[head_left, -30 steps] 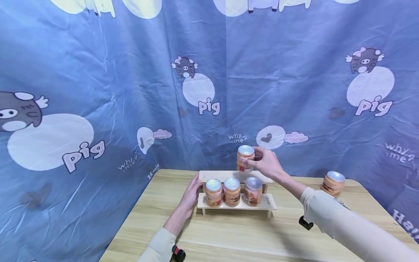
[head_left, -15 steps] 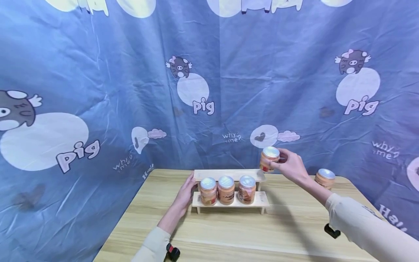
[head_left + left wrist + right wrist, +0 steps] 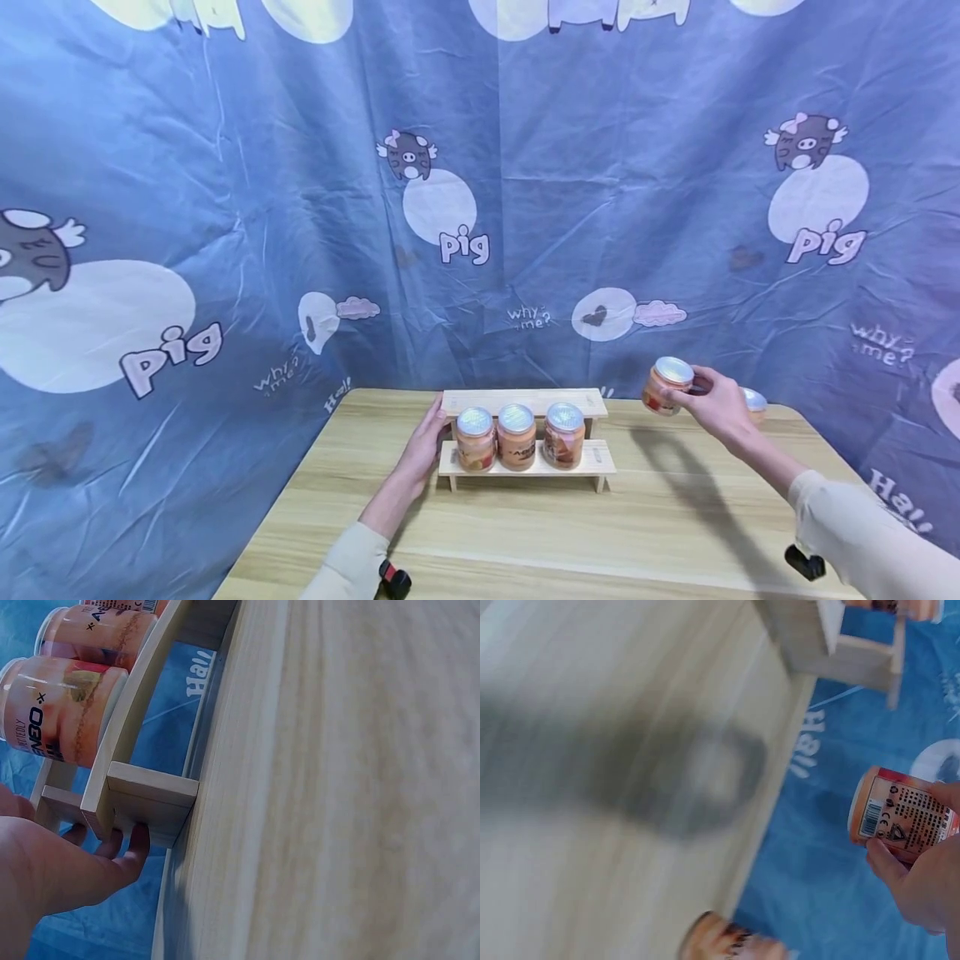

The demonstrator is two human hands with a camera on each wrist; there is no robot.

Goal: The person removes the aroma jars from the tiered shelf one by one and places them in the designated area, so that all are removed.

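Note:
My left hand (image 3: 422, 444) grips the left end of a two-tier wooden display rack (image 3: 525, 401). In the left wrist view its curved fingers (image 3: 135, 851) lie against the rack's end. Three orange-labelled jars with silver lids stand in a row on the lower tier: a left jar (image 3: 476, 442), a middle jar (image 3: 516, 439) and a right jar (image 3: 564, 437). Right of the rack, my right hand (image 3: 718, 406) holds another such jar (image 3: 666, 390) above the table, slightly tilted, thumb and fingers round its side. The right wrist view shows this held jar's (image 3: 900, 814) barcode label.
One more jar (image 3: 754, 406) stands at the table's back right, partly hidden behind the right hand. The wood-grain table (image 3: 525, 533) ends at a blue curtain (image 3: 555, 208) with pig prints. A dark wrist device (image 3: 805, 562) sits at the right sleeve.
My right hand has carried its jar from above the upper tier rightward past the rack's end, then lower. My left hand stays at the rack. The head view has shifted slightly.

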